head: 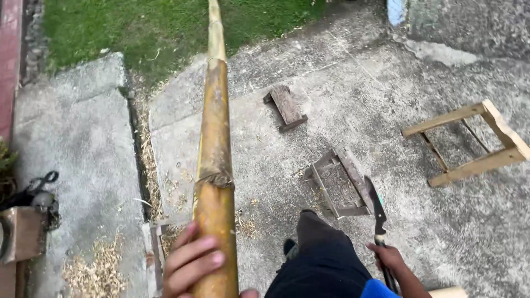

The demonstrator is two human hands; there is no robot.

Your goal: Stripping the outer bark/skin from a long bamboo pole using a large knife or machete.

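A long yellow-brown bamboo pole (215, 138) runs from the bottom of the view up and away over the concrete toward the grass. My left hand (190, 265) wraps around its near end, fingers curled over the left side. My right hand (390, 259) grips the handle of a dark-bladed machete (376, 207), blade pointing up and away, at my right side. My dark trouser leg (320, 259) shows between the two hands.
A small grey wooden stool (338, 185) lies tipped on the concrete ahead of my leg. A low wooden block bench (286, 106) sits farther off. A pale wooden frame stool (475, 143) lies at right. Wood shavings (96, 270) scatter at left. Grass (138, 27) borders the top.
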